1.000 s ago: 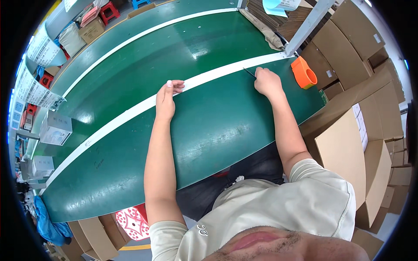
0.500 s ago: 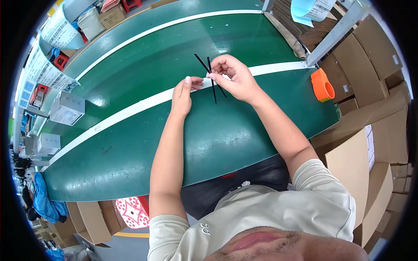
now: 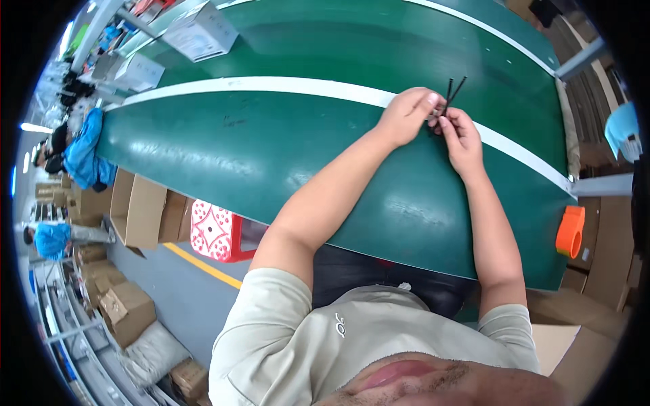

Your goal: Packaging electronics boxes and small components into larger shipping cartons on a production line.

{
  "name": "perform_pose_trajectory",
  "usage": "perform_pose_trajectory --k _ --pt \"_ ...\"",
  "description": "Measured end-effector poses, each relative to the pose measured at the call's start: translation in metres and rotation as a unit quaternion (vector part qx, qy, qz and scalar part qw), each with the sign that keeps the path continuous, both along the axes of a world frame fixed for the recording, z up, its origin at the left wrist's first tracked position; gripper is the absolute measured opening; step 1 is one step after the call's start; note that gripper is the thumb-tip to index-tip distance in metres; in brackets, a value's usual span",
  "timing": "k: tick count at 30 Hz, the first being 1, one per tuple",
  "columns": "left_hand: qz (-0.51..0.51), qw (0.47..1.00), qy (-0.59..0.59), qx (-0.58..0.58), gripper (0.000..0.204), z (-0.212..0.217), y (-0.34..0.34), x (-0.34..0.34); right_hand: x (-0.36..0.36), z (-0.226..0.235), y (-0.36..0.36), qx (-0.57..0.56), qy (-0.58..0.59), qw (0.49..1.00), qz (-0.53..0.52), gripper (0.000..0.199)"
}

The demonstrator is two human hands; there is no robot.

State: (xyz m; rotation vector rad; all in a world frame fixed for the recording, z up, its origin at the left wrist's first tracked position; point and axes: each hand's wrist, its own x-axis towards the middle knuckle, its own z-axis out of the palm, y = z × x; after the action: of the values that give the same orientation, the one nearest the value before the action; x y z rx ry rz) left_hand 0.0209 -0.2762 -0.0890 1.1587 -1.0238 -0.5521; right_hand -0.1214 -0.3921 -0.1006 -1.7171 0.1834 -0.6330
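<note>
Two thin black rods [image 3: 458,89] stick up crossed from between my hands, over the white strip of the green work surface [image 3: 291,142]. My right hand [image 3: 464,143] pinches them between thumb and fingers from the near right side. Against their left side, my left hand [image 3: 408,116] is closed, its thumb and fingertips meeting the rods. The fingers cover the place where the rods cross, and their lower ends are mostly hidden.
An orange ring-shaped holder [image 3: 571,232] stands at the right edge. White boxes [image 3: 201,32] sit at the far left. A red and white stool [image 3: 213,230] and cardboard boxes [image 3: 145,211] are below the near edge. A person in blue [image 3: 53,240] is at the far left.
My view has turned to the left, so the hands now appear further right. The left hand has closed in on the rods, which the right hand alone was pinching before.
</note>
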Motion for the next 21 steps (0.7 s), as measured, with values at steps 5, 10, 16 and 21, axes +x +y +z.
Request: perform_pose_trajectory --k 5,10,16,21 --pt "0.049 0.995 -0.064 -0.065 0.019 0.004 0.004 -0.012 -0.001 0.002 0.009 -0.002 -0.018 1.000 0.006 0.016" --pt "0.085 0.979 -0.160 -0.089 0.015 0.006 0.003 -0.018 -0.004 -0.003 0.003 0.011 -0.021 1.000 0.007 0.017" --pt "0.107 0.989 -0.078 -0.062 0.015 0.011 0.003 -0.017 -0.002 0.008 0.004 0.057 0.008 0.998 0.030 0.020" --pt "0.073 0.985 0.142 -0.073 0.012 0.005 0.000 -0.011 -0.002 0.013 0.008 0.069 0.065 0.995 0.017 0.019"
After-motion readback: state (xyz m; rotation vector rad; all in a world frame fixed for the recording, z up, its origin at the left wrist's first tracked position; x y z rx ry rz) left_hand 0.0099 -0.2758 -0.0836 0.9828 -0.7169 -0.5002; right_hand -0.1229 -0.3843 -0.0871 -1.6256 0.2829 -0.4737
